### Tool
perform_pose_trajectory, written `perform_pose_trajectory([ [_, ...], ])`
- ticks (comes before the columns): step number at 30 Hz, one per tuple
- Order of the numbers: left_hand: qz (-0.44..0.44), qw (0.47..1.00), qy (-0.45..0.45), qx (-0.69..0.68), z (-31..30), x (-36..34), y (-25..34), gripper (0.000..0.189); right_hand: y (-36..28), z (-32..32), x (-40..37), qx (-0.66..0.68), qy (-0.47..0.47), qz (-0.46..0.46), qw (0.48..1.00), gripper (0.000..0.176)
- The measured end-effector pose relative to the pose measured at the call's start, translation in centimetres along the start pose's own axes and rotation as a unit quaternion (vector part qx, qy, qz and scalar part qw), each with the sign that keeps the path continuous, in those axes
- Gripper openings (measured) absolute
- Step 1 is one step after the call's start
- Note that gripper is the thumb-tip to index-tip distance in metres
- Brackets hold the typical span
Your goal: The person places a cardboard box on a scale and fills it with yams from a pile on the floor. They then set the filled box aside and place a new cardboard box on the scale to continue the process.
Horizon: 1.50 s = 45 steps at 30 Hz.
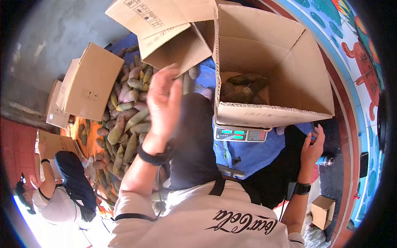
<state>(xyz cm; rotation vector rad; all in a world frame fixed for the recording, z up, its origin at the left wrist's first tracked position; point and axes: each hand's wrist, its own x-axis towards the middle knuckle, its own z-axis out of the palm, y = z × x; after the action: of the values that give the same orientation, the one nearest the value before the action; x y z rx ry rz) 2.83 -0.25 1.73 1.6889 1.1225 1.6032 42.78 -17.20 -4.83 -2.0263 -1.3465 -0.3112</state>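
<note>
Long purple, brown and green root vegetables lie heaped in a pile that runs from the far edge of a blue cloth down onto an orange sheet on the left. The left hand is raised above the right side of this pile, blurred. Its grip is open, with the fingers loosely spread and nothing seen in it. A black band sits on its wrist.

The right hand is up near the right edge of the blue cloth and wears a black watch. Its fingers are curled, with a small blue spot at the fingertips. I cannot tell whether this grip holds anything.

Between the two hands stands a large open brown cardboard box on a flat digital scale with green digits. A few dark root vegetables lie on its bottom.

More brown cardboard boxes lean over the left edge of the pile, and another carton with open flaps lies at its far end.

A small metal can stands just beside the right hand, and a small cardboard box sits lower right.

At the lower left another person in a white shirt and dark apron bends near the orange sheet.
</note>
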Motion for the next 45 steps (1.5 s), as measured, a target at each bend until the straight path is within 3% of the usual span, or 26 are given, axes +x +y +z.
perform_pose_trajectory([
  [1,0.002,1.0,0.006,0.028,-1.7,-0.1,-1.5,0.021,0.0,0.0,0.0,0.0,-0.002,-0.001,1.0,0.044],
  [5,-0.183,0.98,0.036,0.069,-7.6,-2.1,-5.8,0.02,0.0,0.0,0.0,-0.012,-0.011,-0.001,1.0,0.044],
  [7,-0.249,0.945,0.02,0.212,-10.8,-3.6,-9.2,0.02,0.2,0.1,0.0,-0.012,-0.014,0.004,1.0,0.044],
  [12,-0.292,0.903,-0.027,0.313,-16.1,-11.2,-19.8,0.026,0.0,0.2,0.2,-0.02,-0.031,-0.002,0.999,0.043],
  [17,-0.391,0.844,-0.1,0.352,-18.4,-18.8,-27.4,0.03,-0.7,0.2,0.3,-0.05,-0.037,-0.032,0.998,0.041],
  [19,-0.473,0.802,-0.108,0.348,-18.7,-21.0,-28.9,0.033,-0.6,0.2,0.4,-0.055,-0.042,-0.031,0.997,0.04],
  [20,-0.478,0.766,-0.187,0.387,-18.9,-21.4,-29.4,0.039,-0.2,0.4,0.3,-0.058,-0.038,-0.036,0.997,0.04],
  [21,-0.479,0.767,-0.189,0.384,-18.9,-22.0,-29.8,0.039,0.1,0.4,0.3,-0.062,-0.035,-0.04,0.997,0.039],
  [24,-0.525,0.691,-0.235,0.438,-17.3,-23.5,-29.3,0.061,-0.7,0.3,0.3,-0.042,-0.045,-0.025,0.998,0.04],
  [29,-0.526,0.702,-0.24,0.416,-15.5,-25.1,-31.4,0.075,-0.7,0.2,0.2,-0.062,-0.05,-0.033,0.996,0.041],
  [31,-0.38,0.523,-0.503,0.573,-16.1,-27.1,-35.5,0.069,-0.6,0.3,0.2,-0.055,-0.047,-0.031,0.997,0.041],
  [32,-0.454,0.608,-0.36,0.543,-16.2,-27.4,-35.5,0.059,-0.6,0.3,0.2,-0.063,-0.048,-0.032,0.996,0.041],
  [33,-0.453,0.61,-0.358,0.543,-16.1,-27.4,-35.7,0.059,-0.5,0.3,0.1,-0.07,-0.049,-0.033,0.996,0.04],
  [35,-0.453,0.561,-0.43,0.543,-15.2,-26.6,-34.5,0.05,-0.6,0.3,0.1,-0.072,-0.052,-0.028,0.996,0.04],
  [36,-0.515,0.618,-0.324,0.498,-14.8,-26.4,-33.5,0.046,-0.6,0.2,0.2,-0.075,-0.057,-0.022,0.995,0.04],
  [39,-0.556,0.586,-0.295,0.51,-13.6,-26.5,-32.3,0.044,-0.4,0.3,0.1,-0.073,-0.056,-0.02,0.996,0.041],
  [40,-0.549,0.594,-0.302,0.504,-12.6,-24.8,-29.3,0.046,-0.5,0.3,0.1,-0.072,-0.054,-0.02,0.996,0.041],
  [44,-0.523,0.609,-0.329,0.498,-13.7,-27.2,-33.1,0.046,-0.8,0.1,0.3,-0.068,-0.06,-0.037,0.995,0.039],
  [45,-0.502,0.597,-0.389,0.491,-14.3,-27.7,-34.4,0.037,-0.9,0.2,0.3,-0.061,-0.058,-0.04,0.996,0.037],
])
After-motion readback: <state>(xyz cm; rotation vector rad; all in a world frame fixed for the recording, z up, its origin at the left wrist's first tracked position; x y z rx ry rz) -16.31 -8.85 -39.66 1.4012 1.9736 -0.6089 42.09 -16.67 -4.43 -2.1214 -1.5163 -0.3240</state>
